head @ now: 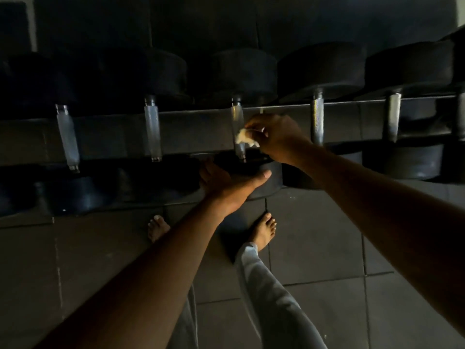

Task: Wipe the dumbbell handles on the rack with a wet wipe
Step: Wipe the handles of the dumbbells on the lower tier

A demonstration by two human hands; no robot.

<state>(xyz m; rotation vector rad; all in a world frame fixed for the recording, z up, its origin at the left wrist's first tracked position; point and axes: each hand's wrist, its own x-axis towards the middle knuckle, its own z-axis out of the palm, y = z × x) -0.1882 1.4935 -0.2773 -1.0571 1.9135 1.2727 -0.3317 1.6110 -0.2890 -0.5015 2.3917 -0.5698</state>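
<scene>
Fingers (254, 127) of our right hand (276, 139) pinch the wet wipe (242, 138) against the middle handle (237, 117); our left hand (226, 182), fingers straight, steadies its near weight (274, 180); next we rub along it.

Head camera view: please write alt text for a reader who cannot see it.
A person's right hand presses a crumpled wet wipe against the middle dumbbell handle on a dim rack, while the left hand rests on that dumbbell's near weight head. Four other handles line the rack, and bare feet stand on dark floor tiles.
</scene>
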